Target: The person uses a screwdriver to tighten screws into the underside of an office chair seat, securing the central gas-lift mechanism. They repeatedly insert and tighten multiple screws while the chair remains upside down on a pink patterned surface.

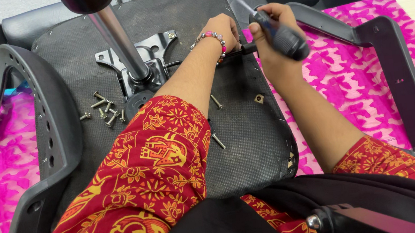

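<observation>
An office chair seat (252, 142) lies upside down, its dark fabric underside facing up; the right hand (272, 23) is closed in a full fist around the dark handle of a screwdriver (282, 37), whose shaft runs leftward and low toward the seat's far right edge; the left hand (221, 29), wearing a beaded bracelet (209, 38) at the wrist, rests on the seat just beside the shaft's tip with its fingers curled down around that spot, though whether it pinches anything there cannot be told; the two hands are nearly touching; both forearms come out of red sleeves with an orange pattern; near the middle of the seat a metal mounting plate (151, 55) carries a chrome gas cylinder (115, 36) that rises toward the camera; a cluster of loose screws (105, 110) lies on the fabric to the left of the plate, and two more single screws (215, 102) lie beside the left forearm, with a small brass-coloured fitting (259, 98) near the right wrist; a grey plastic armrest (38, 136) curves along the left of the seat, and a second armrest (400, 73) along the right; underneath everything a pink patterned cloth (348, 74) covers the bench.
</observation>
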